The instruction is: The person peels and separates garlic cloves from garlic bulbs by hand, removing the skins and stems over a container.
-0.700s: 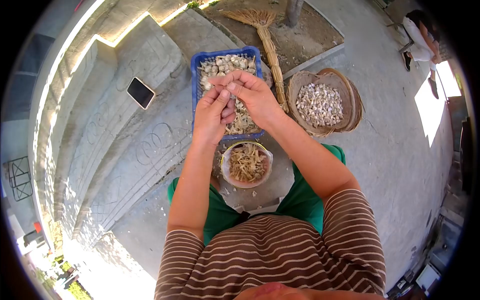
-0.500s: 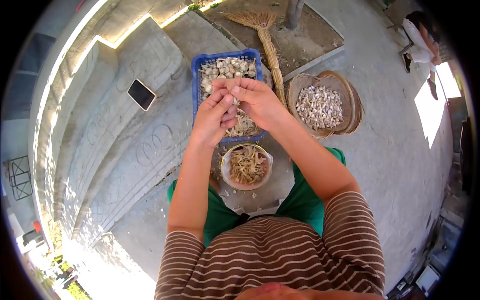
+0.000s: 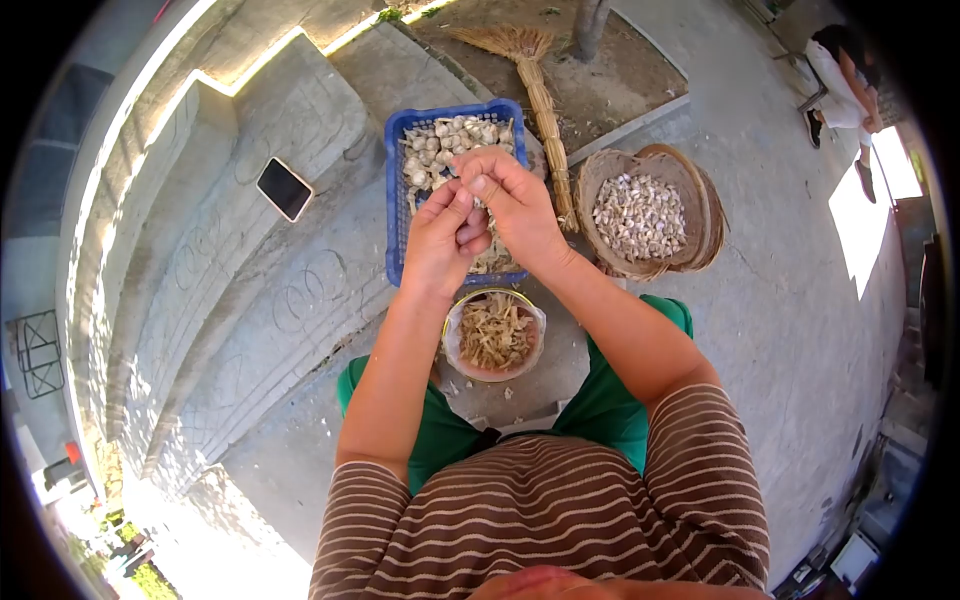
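Above a blue plastic crate point(image 3: 395, 240), my left hand point(image 3: 440, 240) and my right hand point(image 3: 515, 210) meet at the fingertips. Both have their fingers bent and pressed together around a small pale piece, apparently garlic point(image 3: 478, 204), mostly hidden by the fingers. Whole garlic bulbs point(image 3: 440, 145) fill the far part of the crate, and dry peelings show below my hands. Nearer my body stands a round lined bucket point(image 3: 452, 340) with dry stalks and skins point(image 3: 495, 330) in it. Right of the crate, a wicker basket point(image 3: 590, 180) holds separated garlic cloves point(image 3: 640, 215).
A straw broom point(image 3: 540, 100) lies behind, between crate and basket. A phone point(image 3: 285, 189) rests on the concrete ledge point(image 3: 300, 110) at the left. Another person point(image 3: 845, 85) is at the far right. A tree trunk point(image 3: 588, 28) stands at the top.
Both hands have shifted slightly to the right, still together. My left hand has also come a little nearer my right palm.
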`<state>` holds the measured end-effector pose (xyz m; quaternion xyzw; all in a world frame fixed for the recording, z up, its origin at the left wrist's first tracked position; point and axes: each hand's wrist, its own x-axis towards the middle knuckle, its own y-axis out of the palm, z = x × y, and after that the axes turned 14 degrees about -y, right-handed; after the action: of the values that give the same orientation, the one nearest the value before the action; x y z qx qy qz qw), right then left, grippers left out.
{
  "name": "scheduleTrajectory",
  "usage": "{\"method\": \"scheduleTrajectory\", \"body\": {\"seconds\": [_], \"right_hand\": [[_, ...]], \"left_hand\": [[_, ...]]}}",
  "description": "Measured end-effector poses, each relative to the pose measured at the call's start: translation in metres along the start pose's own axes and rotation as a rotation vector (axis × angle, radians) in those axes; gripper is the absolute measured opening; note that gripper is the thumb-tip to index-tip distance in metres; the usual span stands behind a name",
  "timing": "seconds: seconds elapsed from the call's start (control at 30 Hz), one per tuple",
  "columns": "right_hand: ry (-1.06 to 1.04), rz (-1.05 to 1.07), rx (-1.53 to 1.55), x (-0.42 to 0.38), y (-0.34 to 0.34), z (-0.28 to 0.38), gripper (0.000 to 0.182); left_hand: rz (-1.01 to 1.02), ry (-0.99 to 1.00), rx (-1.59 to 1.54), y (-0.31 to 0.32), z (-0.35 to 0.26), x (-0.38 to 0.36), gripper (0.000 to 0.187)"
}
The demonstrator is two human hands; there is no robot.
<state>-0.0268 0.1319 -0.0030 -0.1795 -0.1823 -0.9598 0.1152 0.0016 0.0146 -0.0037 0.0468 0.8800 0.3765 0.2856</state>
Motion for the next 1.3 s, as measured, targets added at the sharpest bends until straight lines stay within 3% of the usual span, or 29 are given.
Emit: {"method": "scheduleTrajectory", "body": {"seconds": [0.07,0.1,0.17,0.3,0.37,0.5,0.57,0.6,0.67,0.87,1.0,1.07,1.1,1.17,1.3], "right_hand": [[-0.192,0.080,-0.158,0.000,0.000,-0.003,0.008],[-0.179,0.079,-0.157,-0.003,0.001,0.000,0.008],[-0.373,0.209,-0.339,0.001,0.004,0.009,0.009],[-0.169,-0.004,-0.102,0.004,0.001,0.008,0.005],[-0.305,0.077,-0.639,0.012,-0.008,0.006,0.008],[-0.243,0.161,-0.623,0.010,-0.007,0.010,0.017],[-0.039,0.326,-0.715,0.008,-0.002,0.018,0.019],[-0.038,0.323,-0.715,0.007,-0.002,0.015,0.019],[-0.238,0.284,-0.741,0.004,-0.003,0.007,0.017],[-0.214,0.257,-0.738,0.004,-0.004,0.002,0.014],[-0.242,0.225,-0.863,0.008,-0.011,-0.004,0.011],[-0.527,0.213,-0.871,0.012,-0.014,-0.008,0.016],[-0.526,0.213,-0.871,0.010,-0.011,-0.003,0.016],[-0.298,0.220,-0.598,0.008,-0.003,0.011,0.022],[-0.268,0.216,-0.549,0.006,-0.001,0.005,0.023]], "left_hand": [[0.115,-0.024,-0.094,-0.009,0.000,0.004,0.015],[0.107,-0.030,-0.101,-0.012,0.002,0.003,0.015],[0.097,0.044,-0.088,-0.016,0.001,0.005,0.018],[0.088,0.107,-0.112,-0.008,-0.006,0.000,0.016],[0.017,0.197,-0.123,-0.007,-0.008,0.000,0.015],[-0.027,0.263,-0.101,-0.006,-0.005,0.001,0.013],[-0.151,0.342,0.051,0.000,-0.001,0.000,0.011],[-0.151,0.340,0.052,0.000,-0.001,0.000,0.011],[-0.165,0.403,0.149,-0.002,-0.001,0.000,0.010],[0.017,0.212,-0.072,-0.011,-0.007,0.001,0.010],[0.031,0.240,-0.068,-0.008,-0.013,-0.002,0.010],[-0.022,0.259,-0.049,-0.006,-0.013,-0.004,0.008],[-0.023,0.259,-0.050,-0.006,-0.011,-0.004,0.008],[-0.089,0.281,-0.040,-0.007,-0.007,-0.001,0.007],[-0.045,0.285,-0.013,-0.015,-0.004,0.003,0.008]]}}
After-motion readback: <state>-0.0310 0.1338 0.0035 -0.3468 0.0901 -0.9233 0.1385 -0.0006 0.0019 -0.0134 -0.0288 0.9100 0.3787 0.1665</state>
